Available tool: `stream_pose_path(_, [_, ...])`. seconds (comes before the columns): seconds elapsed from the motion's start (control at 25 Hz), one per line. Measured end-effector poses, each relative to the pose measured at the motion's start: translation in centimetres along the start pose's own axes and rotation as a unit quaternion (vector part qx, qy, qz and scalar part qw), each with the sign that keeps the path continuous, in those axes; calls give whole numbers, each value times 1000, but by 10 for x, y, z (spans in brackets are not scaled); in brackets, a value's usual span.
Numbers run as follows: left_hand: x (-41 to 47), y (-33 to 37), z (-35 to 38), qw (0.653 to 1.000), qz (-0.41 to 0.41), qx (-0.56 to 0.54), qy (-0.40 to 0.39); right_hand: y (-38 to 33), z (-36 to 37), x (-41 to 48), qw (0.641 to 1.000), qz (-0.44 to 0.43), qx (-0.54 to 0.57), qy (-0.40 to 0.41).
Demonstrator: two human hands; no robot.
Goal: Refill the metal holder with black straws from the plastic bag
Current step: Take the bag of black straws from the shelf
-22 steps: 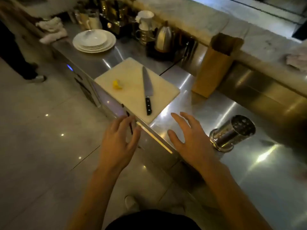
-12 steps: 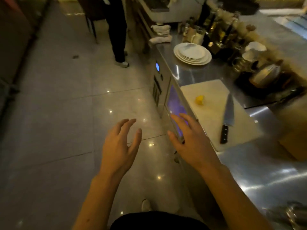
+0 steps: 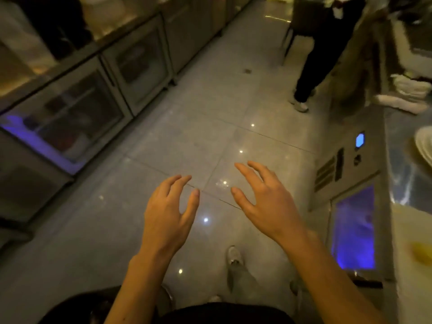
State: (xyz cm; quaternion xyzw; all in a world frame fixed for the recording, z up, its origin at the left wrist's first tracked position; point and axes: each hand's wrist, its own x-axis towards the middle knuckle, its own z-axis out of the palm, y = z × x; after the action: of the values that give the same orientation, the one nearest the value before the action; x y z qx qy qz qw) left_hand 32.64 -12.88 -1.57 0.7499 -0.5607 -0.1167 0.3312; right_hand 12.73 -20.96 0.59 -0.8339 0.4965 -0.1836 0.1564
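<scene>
Glossy tiled floor [image 3: 187, 136] fills my view; above it left hand [image 3: 167, 216] and right hand [image 3: 268, 204] hover apart, fingers loosely spread, holding nothing

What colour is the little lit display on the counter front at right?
Bright blue. The small lit display shows best in the head view, the only one.

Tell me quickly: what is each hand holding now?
Left hand: open, holding nothing.
Right hand: open, fingers spread, holding nothing.
</scene>
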Motion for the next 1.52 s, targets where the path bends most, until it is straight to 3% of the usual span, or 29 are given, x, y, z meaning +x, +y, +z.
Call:
stream_pose_path(0.28, [12,-5,-17,968,-198,76,132,-23,26,110,971,-199,68,-116])
stream_pose_path(0.52, [6,-13,-31,927,-304,107,191,-61,56,153,925,-323,87,-179])
stream_pose_path(0.84, [-9,-63,-72,871,-393,136,261,-154,115,183,864,-440,91,-228])
stream_pose_path(1.08, [-26,-148,-136,833,-432,110,329,-274,164,198,824,-504,70,-249])
stream_pose_path(1.52, [-56,-265,-253,777,-481,133,383,-475,246,203,748,-601,88,-269])
